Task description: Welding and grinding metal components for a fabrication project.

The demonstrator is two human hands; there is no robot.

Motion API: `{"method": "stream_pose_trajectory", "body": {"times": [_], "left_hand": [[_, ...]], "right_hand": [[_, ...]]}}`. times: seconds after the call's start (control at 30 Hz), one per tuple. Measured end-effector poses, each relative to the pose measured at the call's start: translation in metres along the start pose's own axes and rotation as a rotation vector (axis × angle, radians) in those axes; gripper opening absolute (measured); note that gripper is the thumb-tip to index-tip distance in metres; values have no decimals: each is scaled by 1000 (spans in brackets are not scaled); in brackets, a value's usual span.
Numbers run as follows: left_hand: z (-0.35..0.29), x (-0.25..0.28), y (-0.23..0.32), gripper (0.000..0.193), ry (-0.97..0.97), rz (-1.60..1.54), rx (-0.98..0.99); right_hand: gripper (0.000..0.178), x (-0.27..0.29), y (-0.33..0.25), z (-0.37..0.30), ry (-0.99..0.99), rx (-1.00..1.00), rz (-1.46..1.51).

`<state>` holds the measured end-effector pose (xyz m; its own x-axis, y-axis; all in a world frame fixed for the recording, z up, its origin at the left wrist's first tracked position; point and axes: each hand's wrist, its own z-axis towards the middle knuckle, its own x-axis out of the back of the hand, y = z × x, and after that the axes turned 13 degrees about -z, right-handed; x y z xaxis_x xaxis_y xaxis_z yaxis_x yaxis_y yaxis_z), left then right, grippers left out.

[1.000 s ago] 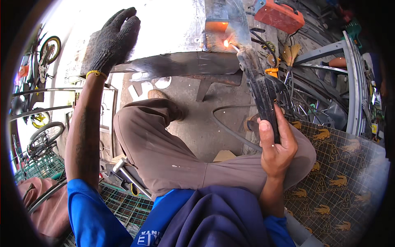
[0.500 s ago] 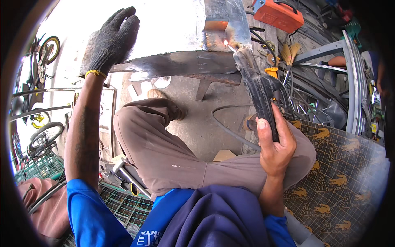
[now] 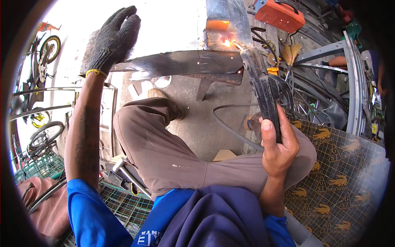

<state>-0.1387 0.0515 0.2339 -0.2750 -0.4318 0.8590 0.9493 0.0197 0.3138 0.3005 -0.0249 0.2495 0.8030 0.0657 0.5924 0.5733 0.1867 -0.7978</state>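
My left hand (image 3: 114,41), in a dark knitted glove, lies with fingers stretched out on a bright metal sheet (image 3: 168,26). My bare right hand (image 3: 281,144) is wrapped round the handle of a black welding electrode holder (image 3: 265,90). From its front end a short thin rod (image 3: 238,45) points at the sheet's near right corner. There an orange-white glow (image 3: 226,42) burns, with sparks flying off. Just behind it an orange-lit patch (image 3: 218,25) shows on the metal. The sheet's near side drops to a dark metal face (image 3: 164,65).
An orange machine box (image 3: 279,16) stands at the far right, near cables and a straw brush (image 3: 290,53). Grey metal frames (image 3: 349,82) and a patterned board (image 3: 337,181) lie right. A hammer (image 3: 127,175) rests by my left thigh. A bent cable (image 3: 222,108) crosses the floor.
My right hand and the electrode holder have shifted slightly right. The glow at the rod's tip has grown, and sparks now scatter. My left hand has stayed in place.
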Motion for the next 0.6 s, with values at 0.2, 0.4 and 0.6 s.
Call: {"method": "stream_pose_trajectory", "body": {"times": [0.2,0.4,0.6], "left_hand": [[1,1,-8,50,-11,78,-147],[0,4,9,54,-62,-122,76],[-2,-1,-2,53,-4,-154,115]], "right_hand": [[42,0,1,1,-12,17,-13],[42,-1,3,1,-22,51,-35],[42,-3,2,1,-20,45,-44]]}}
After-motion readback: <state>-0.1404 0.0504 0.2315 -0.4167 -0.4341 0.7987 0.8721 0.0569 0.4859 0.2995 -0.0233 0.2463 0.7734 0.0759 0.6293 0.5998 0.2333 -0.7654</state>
